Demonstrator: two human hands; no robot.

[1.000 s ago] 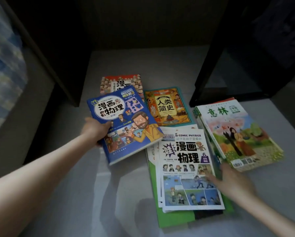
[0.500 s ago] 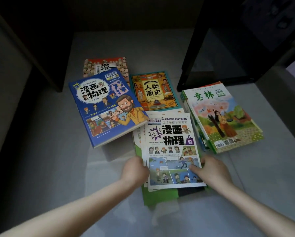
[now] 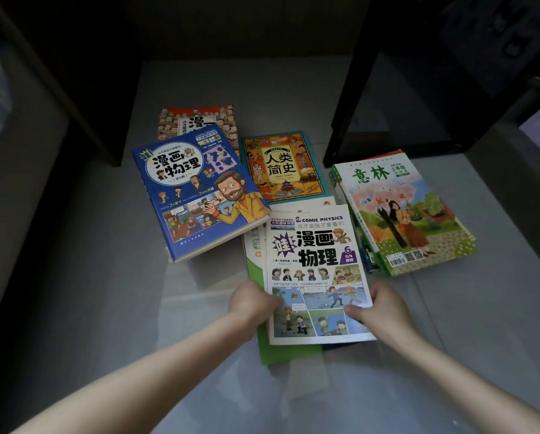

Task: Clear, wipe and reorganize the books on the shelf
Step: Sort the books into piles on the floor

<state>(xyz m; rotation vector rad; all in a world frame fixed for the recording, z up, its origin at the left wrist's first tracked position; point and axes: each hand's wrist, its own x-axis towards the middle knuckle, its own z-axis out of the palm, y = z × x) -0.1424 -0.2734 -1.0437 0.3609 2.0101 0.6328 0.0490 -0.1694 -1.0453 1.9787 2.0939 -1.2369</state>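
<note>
Head view: my left hand and right hand hold the white paperback comic-physics book, fingers clasped on its near left and right edges. It tops a small pile over a green book on the grey surface. A blue hardcover comic book lies far left, overlapping a red-bordered book. An orange-and-teal book lies beyond, and a magazine stack with a green-titled cover on the right, near the black shelf frame.

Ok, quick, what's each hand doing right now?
Left hand: grips the white comic book at its left edge.
Right hand: grips the same book's right edge.
</note>
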